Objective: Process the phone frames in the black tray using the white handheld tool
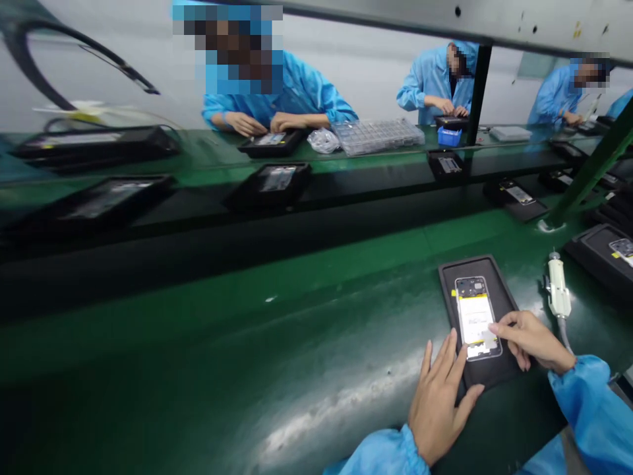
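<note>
An opened phone (477, 316), its white battery label and inner parts showing, lies in a black foam tray (500, 290) on the green bench. A small yellow tab sticks out from its upper left side. My left hand (440, 396) is open, fingers stretched out along the tray's left edge, with the fingertips close to the phone's lower left side. Over the phone's lower right edge, my right hand (531, 336) has thumb and index finger pinched together. Something small and pale shows at those fingertips, too indistinct to name.
A white electric screwdriver (558, 290) with a grey cable stands right of the tray. Another tray (588, 254) with a phone sits at far right. Several trays, including one (270, 183), line a dark belt. Co-workers sit beyond, near a clear plastic tray (378, 136) and a blue bin (449, 136).
</note>
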The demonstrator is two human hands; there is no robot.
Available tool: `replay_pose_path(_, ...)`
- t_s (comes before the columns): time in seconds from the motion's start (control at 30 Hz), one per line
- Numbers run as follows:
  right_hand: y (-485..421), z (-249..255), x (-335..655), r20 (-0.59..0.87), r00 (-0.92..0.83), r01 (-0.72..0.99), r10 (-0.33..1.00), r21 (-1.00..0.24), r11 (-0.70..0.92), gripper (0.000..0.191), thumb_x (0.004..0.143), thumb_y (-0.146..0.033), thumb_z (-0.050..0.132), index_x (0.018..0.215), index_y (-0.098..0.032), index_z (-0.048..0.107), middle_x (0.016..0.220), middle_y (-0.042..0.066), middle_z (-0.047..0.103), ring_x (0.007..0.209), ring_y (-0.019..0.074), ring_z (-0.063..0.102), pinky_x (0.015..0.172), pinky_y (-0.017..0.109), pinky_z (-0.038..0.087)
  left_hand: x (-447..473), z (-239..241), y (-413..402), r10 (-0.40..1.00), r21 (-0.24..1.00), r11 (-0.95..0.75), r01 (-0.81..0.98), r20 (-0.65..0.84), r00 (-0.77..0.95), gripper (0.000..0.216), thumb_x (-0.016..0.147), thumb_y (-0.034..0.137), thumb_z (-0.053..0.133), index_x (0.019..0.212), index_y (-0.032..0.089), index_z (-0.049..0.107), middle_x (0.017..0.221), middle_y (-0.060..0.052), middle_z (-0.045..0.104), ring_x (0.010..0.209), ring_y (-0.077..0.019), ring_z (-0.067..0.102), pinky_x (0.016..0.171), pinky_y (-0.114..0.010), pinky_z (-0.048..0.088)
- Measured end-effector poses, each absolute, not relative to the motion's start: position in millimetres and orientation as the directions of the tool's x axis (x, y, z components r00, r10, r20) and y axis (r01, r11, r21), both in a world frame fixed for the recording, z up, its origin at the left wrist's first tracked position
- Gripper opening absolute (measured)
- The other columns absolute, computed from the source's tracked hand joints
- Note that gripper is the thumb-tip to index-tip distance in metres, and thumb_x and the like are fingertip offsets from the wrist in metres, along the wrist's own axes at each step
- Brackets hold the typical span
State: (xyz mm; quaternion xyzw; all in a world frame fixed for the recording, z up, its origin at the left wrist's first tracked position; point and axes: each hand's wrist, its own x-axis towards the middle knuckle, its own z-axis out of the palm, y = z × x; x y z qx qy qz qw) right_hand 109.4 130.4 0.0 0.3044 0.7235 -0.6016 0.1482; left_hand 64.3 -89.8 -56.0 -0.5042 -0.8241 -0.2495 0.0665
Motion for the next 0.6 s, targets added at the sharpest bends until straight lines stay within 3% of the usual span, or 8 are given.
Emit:
replay_pose_path(0.07, 123, 0, 105, -0.605, -0.776, 0.621, 0.179, -0.783, 0.046, 0.065, 0.057, -0.078, 0.066, 0.076, -0.019, 0.044, 0.039, -0.007, 0.044, 0.028, 0.0107, 0.041, 0.026, 0.018, 0.024, 63, -59, -91, 0.788, 0.315, 0.367, 0.875, 0.395, -0.472, 0.063, 0.092, 0.036, 0.05, 0.147, 0.018, 0.025, 0.147, -0.016, 0.041, 0.134, -0.0273, 0.041, 0.106, -0.054, 0.042)
replay_pose_path(0.13, 113, 2, 101, -0.61, -0.775, 0.63, 0.167, -0.767, 0.121, 0.064, 0.058, -0.074, 0.069, 0.079, -0.019, 0.045, 0.038, -0.007, 0.043, 0.028, 0.0112, 0.041, 0.026, 0.018, 0.024, 60, -61, -92, 0.774, 0.276, 0.37, 0.887, 0.436, -0.459, 0.065, 0.091, 0.036, 0.051, 0.148, 0.018, 0.025, 0.146, -0.015, 0.042, 0.132, -0.0266, 0.045, 0.105, -0.05, 0.044)
replay_pose_path(0.23, 106, 5, 102, -0.48, -0.81, 0.58, 0.337, -0.741, 0.339, 0.064, 0.07, -0.064, 0.069, 0.104, -0.014, 0.046, 0.041, -0.006, 0.049, 0.032, 0.0146, 0.049, 0.027, 0.019, 0.028, 57, -62, -92, 0.756, 0.238, 0.371, 0.898, 0.484, -0.441, 0.067, 0.09, 0.036, 0.052, 0.148, 0.018, 0.024, 0.146, -0.014, 0.042, 0.13, -0.0264, 0.047, 0.104, -0.048, 0.045)
replay_pose_path(0.3, 110, 6, 107, -0.445, -0.805, 0.58, 0.393, -0.73, 0.361, 0.07, 0.078, -0.06, 0.063, 0.12, -0.011, 0.037, 0.043, -0.006, 0.051, 0.033, 0.0163, 0.051, 0.028, 0.019, 0.03, 57, -62, -93, 0.763, 0.226, 0.36, 0.905, 0.487, -0.425, 0.073, 0.087, 0.04, 0.055, 0.148, 0.016, 0.023, 0.147, -0.015, 0.04, 0.131, -0.0281, 0.046, 0.104, -0.049, 0.045)
replay_pose_path(0.4, 120, 3, 113, -0.571, -0.763, 0.631, 0.304, -0.759, 0.159, 0.08, 0.074, -0.066, 0.062, 0.123, -0.01, 0.032, 0.042, -0.007, 0.05, 0.033, 0.017, 0.05, 0.027, 0.019, 0.031, 56, -66, -94, 0.781, 0.18, 0.349, 0.92, 0.486, -0.392, 0.079, 0.084, 0.042, 0.059, 0.148, 0.013, 0.023, 0.148, -0.017, 0.038, 0.132, -0.0294, 0.045, 0.102, -0.05, 0.047)
replay_pose_path(0.5, 127, -4, 113, -0.604, -0.777, 0.602, 0.175, -0.795, -0.073, 0.074, 0.062, -0.073, 0.067, 0.103, -0.015, 0.044, 0.042, -0.008, 0.046, 0.03, 0.0126, 0.042, 0.026, 0.018, 0.028, 52, -76, -93, 0.779, 0.099, 0.356, 0.929, 0.518, -0.353, 0.077, 0.084, 0.038, 0.058, 0.147, 0.011, 0.025, 0.145, -0.017, 0.042, 0.13, -0.0284, 0.048, 0.099, -0.047, 0.05)
replay_pose_path(0.6, 125, -10, 106, -0.606, -0.788, 0.592, 0.108, -0.795, -0.132, 0.063, 0.057, -0.07, 0.073, 0.082, -0.018, 0.048, 0.04, -0.01, 0.038, 0.027, 0.0074, 0.031, 0.027, 0.018, 0.023, 48, -83, -92, 0.782, 0.066, 0.344, 0.937, 0.532, -0.325, 0.077, 0.084, 0.038, 0.058, 0.147, 0.011, 0.025, 0.143, -0.018, 0.044, 0.128, -0.0282, 0.05, 0.095, -0.046, 0.052)
